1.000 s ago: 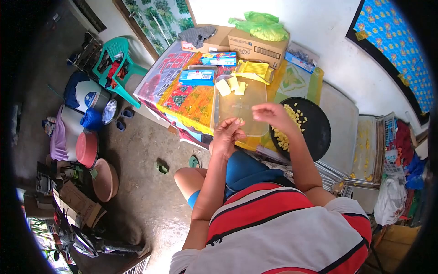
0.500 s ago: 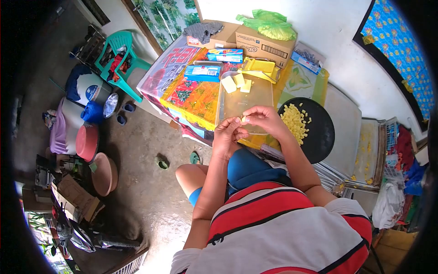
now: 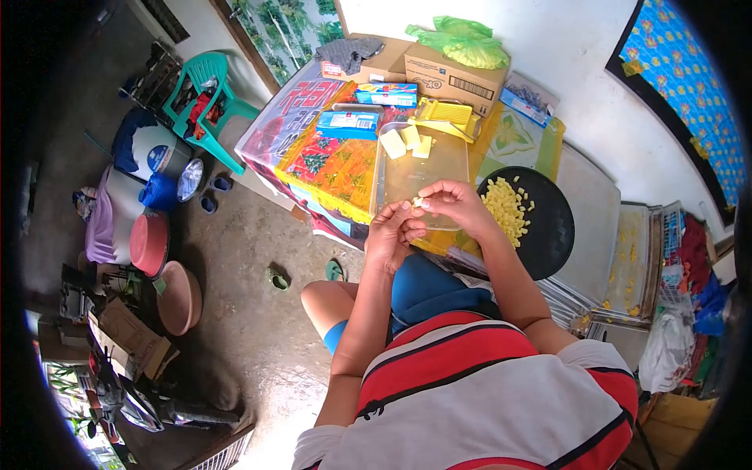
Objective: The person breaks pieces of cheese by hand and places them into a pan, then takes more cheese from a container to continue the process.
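Observation:
My left hand (image 3: 392, 229) and my right hand (image 3: 454, 205) meet above the near edge of a shallow see-through tray (image 3: 407, 186). Pinched between both sets of fingertips is a small pale piece (image 3: 417, 202); the fingers partly cover it, so its exact kind does not show. Three pale yellow, cheese-like blocks (image 3: 394, 144) lie at the far end of the tray. Beside my right forearm rests a round black pan (image 3: 554, 235), with many small yellow cubes (image 3: 505, 210) heaped on its left side.
Behind the tray are a yellow slicer-like tool (image 3: 445, 117), blue boxes (image 3: 347, 125) and a cardboard box (image 3: 450, 78) topped by a green plastic bag (image 3: 460, 43). Metal trays (image 3: 583, 211) stand at the right. A green chair (image 3: 207, 102) and basins (image 3: 180, 298) are on the left.
My fingertips have shifted slightly around the small piece, and more of its pale surface shows. The blocks, pan and cubes stay where they were.

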`<state>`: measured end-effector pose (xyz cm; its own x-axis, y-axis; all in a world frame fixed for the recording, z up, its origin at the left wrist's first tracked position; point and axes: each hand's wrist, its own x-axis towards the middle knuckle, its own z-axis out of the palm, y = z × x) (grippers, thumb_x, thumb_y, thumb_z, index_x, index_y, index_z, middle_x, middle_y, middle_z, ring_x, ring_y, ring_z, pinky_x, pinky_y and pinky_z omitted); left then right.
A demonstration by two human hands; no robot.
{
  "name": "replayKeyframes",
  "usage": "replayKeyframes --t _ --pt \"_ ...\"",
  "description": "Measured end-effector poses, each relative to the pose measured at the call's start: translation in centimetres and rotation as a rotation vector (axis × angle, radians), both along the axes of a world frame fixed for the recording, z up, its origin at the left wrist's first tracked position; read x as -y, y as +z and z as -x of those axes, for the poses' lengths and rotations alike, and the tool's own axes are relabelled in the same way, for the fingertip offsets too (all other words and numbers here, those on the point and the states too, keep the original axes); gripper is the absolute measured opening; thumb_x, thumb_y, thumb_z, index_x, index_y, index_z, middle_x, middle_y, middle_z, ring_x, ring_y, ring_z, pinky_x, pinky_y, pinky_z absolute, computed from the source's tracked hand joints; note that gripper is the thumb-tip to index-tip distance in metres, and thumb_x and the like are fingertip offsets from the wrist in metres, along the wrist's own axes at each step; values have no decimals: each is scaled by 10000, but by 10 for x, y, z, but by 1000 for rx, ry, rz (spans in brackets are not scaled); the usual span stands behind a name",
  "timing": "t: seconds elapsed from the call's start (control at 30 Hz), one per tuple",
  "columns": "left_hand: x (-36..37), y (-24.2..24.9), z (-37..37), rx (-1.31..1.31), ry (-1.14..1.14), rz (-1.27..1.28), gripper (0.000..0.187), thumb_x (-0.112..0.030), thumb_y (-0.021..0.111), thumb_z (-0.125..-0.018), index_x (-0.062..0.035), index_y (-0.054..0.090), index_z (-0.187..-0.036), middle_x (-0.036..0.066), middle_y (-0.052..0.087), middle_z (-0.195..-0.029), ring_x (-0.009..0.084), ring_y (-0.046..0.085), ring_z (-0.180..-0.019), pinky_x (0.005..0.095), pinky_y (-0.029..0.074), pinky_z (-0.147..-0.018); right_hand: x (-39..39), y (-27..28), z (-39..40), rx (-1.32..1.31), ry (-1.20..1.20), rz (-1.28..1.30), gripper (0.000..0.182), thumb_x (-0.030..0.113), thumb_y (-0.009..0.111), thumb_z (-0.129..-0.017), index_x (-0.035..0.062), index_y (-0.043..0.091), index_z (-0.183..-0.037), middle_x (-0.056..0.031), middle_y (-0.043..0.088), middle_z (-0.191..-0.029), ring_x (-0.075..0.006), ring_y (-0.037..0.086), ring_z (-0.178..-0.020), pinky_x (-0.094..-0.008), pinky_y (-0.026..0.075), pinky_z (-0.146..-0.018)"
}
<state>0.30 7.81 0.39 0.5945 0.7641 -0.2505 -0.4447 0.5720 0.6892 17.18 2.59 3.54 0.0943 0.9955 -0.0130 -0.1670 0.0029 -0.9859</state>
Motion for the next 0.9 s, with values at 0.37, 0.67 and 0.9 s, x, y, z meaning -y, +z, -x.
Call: replayKeyframes --t 0.37,0.67,0.9 --pt "1 3 2 58 -8 116 281 -235 537 -943 -6 565 -1104 138 683 -916 189 674 -700 276 571 -619 1 -7 -5 -73 -59 18 234 127 674 -837 8 649 -1037 -39 670 -917 -97 613 -818 -250 497 -727" --pt "-2 -1 6 16 6 41 215 -137 549 -918 -6 563 -1087 148 677 -918 204 677 -728 305 576 -634 -1 -9 -17 41 -144 10 227 107 669 -829 12 647 -1034 -24 658 -908 -94 612 -808 -246 491 -712" --pt "-9 -25 8 -73 135 54 189 -158 569 -919 -28 573 -1056 125 675 -916 189 656 -670 299 560 -604 9 -59 -102 405 -386 108 226 118 671 -780 10 691 -977 -51 675 -819 -104 613 -728 -242 486 -661"
